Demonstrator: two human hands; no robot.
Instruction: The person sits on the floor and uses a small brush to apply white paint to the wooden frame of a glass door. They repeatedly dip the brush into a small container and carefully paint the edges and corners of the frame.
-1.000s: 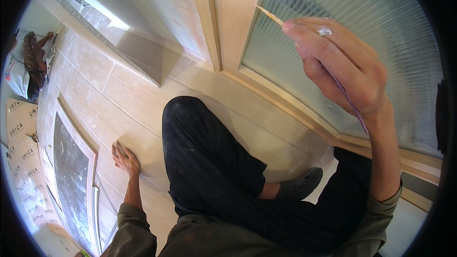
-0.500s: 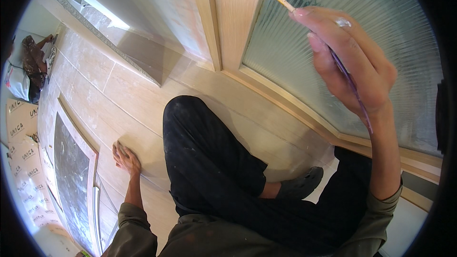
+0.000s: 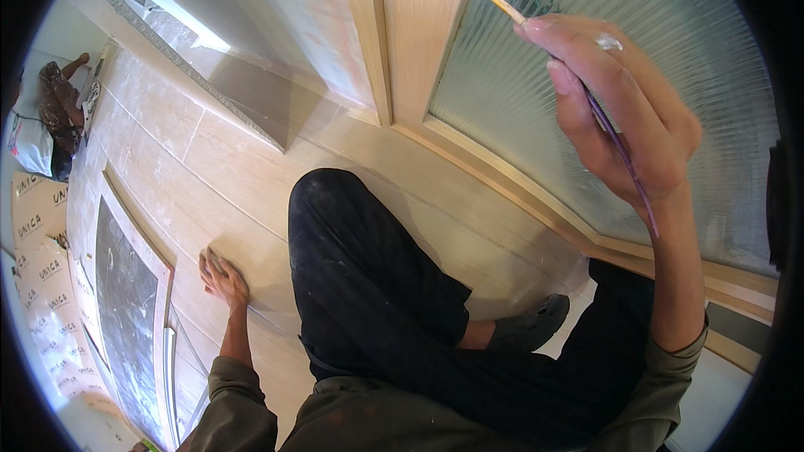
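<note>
My right hand (image 3: 624,105) is raised at the upper right and closed round a thin paintbrush (image 3: 497,0). The brush has a pale pointed tip and a slim purple handle that runs back along the palm to the wrist. Its tip lies in front of the edge between a light wooden door frame (image 3: 414,42) and a ribbed glass panel (image 3: 502,75); whether it touches cannot be made out. A white smear shows on a finger of that hand. At the left, my left hand (image 3: 224,278) rests on the tiled floor (image 3: 226,176), fingers spread and holding nothing.
A framed panel with a dark, white-smudged face (image 3: 126,285) lies left of my left hand. Beyond it are printed cardboard sheets (image 3: 46,285) and a white bag (image 3: 32,146). A wall edge (image 3: 184,67) juts in at upper left. My bent knee (image 3: 322,192) stands between my hands.
My right hand and the brush have shifted very slightly right and down. The left hand stays in place on the floor.
</note>
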